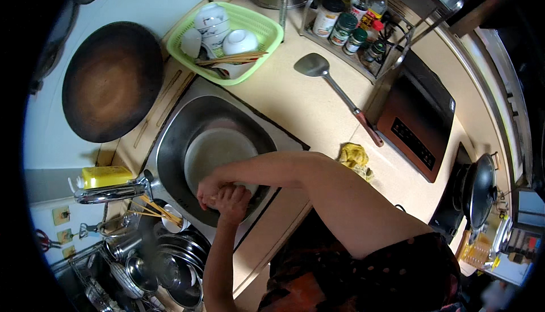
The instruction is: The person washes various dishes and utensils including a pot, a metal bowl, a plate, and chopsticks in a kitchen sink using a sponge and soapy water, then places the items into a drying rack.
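Observation:
Both hands meet over the near side of the metal sink. My left hand is closed, its fingers pressed against my right hand. My right hand is curled too, at the faucet side of the sink. Whatever lies between them, if anything, is hidden by the fingers. Just beyond and partly under my right forearm, a round pale grey basin sits in the sink. The chrome faucet stands left of my hands.
A green basket holds bowls and chopsticks behind the sink. A spatula, a yellow cloth and an induction cooker lie to the right. Stacked metal pots crowd the lower left; a large round pan leans on the wall.

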A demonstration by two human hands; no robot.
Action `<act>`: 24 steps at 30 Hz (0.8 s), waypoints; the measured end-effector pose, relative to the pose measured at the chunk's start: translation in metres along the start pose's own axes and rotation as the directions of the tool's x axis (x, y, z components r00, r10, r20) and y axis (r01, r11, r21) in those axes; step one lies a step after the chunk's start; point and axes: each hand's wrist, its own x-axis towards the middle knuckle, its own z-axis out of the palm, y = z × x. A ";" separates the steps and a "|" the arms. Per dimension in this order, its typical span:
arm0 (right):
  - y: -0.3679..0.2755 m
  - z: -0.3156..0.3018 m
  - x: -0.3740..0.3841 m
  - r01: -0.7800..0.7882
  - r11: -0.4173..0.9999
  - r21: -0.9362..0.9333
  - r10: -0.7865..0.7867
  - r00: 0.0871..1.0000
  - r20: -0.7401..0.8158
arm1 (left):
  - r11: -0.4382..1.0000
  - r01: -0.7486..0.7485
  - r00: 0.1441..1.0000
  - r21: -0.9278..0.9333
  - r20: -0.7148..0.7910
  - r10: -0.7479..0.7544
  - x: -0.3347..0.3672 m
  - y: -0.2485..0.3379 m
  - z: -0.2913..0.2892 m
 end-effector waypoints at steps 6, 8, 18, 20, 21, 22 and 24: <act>0.016 0.011 0.013 -0.098 0.919 -0.383 0.098 0.995 -0.018 | 0.995 -0.084 0.853 0.060 0.521 0.040 -0.016 -0.012 0.031; 0.024 0.014 0.018 -0.158 0.808 -0.568 0.136 0.987 -0.081 | 0.956 -0.254 0.893 0.149 0.416 0.172 -0.014 -0.016 0.044; 0.053 0.035 0.038 -0.404 0.897 -0.183 0.222 0.766 -0.603 | 0.974 -0.189 0.544 0.128 0.839 -0.005 -0.021 -0.015 0.070; 0.049 0.045 0.044 -0.411 0.875 -0.257 0.163 0.749 -0.642 | 0.983 -0.138 0.479 0.123 0.877 -0.043 -0.023 -0.013 0.069; 0.045 0.050 0.046 -0.433 0.860 -0.270 0.144 0.713 -0.687 | 0.987 -0.111 0.458 0.119 0.887 -0.056 -0.023 -0.011 0.067; 0.040 0.054 0.048 -0.390 0.868 -0.308 0.087 0.729 -0.679 | 0.989 -0.084 0.443 0.119 0.894 -0.070 -0.026 -0.011 0.063; 0.030 0.056 0.047 -0.373 0.862 -0.344 0.046 0.732 -0.679 | 0.992 -0.036 0.448 0.121 0.889 -0.092 -0.033 -0.009 0.053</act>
